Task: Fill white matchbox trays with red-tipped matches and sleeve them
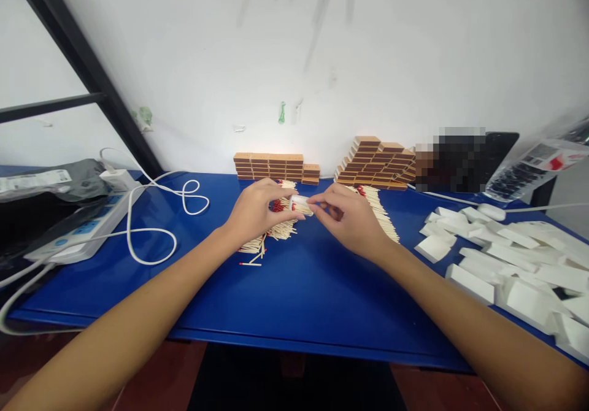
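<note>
Both my hands meet over the middle of the blue table (294, 288). My left hand (257, 211) is closed round a small white matchbox tray (301, 204) holding red-tipped matches. My right hand (350, 218) pinches the same tray at its right end. Under and behind my hands lie heaps of loose matches (276, 230), with another heap (381, 211) to the right of my right hand. A couple of stray matches (251, 264) lie nearer to me.
Brown matchbox stacks stand against the wall, one low (276, 167) and one taller (375, 162). Several empty white trays (506, 257) are piled at the right. A power strip (87, 227) with looping white cable (151, 239) lies at the left, beside a grey bag (55, 181).
</note>
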Available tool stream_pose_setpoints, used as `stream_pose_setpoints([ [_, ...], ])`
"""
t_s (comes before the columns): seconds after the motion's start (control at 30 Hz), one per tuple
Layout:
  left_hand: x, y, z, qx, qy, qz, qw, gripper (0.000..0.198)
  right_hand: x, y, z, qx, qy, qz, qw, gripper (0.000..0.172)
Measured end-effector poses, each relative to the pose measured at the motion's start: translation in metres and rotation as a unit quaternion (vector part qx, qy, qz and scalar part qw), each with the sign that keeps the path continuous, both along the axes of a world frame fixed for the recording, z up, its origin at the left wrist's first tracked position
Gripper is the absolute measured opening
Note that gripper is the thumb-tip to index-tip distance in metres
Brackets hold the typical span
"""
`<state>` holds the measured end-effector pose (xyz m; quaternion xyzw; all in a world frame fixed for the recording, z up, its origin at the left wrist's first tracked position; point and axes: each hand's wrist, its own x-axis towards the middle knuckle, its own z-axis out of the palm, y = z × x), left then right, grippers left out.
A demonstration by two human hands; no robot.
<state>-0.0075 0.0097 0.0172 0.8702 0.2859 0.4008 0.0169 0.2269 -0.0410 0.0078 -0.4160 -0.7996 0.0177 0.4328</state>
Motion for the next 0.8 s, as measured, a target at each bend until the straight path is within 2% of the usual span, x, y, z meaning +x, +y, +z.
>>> stream_pose_setpoints([
  [0.13,-0.004,0.004,0.002,-0.007,-0.012,0.064,0.998,0.043,-0.007,-0.002,-0.002,0.001,0.033,-0.026,0.999,0.011],
  [0.23,-0.007,0.007,0.003,0.000,-0.026,0.092,0.995,0.038,-0.017,-0.004,-0.008,-0.030,0.017,0.002,0.999,0.007],
  [0.33,-0.008,0.008,0.003,0.008,-0.038,0.101,0.994,0.033,-0.025,-0.004,-0.017,-0.071,-0.020,0.039,0.996,0.005],
  [0.5,-0.009,0.008,0.002,0.002,-0.039,0.102,0.994,0.032,-0.029,0.001,-0.026,-0.101,-0.034,0.047,0.993,0.003],
  [0.67,-0.009,0.008,0.001,0.004,-0.039,0.103,0.994,0.032,-0.032,0.003,-0.026,-0.109,-0.029,0.063,0.992,0.009],
  [0.8,-0.010,0.010,0.000,0.004,-0.035,0.104,0.994,0.034,-0.029,0.001,-0.019,-0.099,-0.025,0.067,0.992,0.012],
])
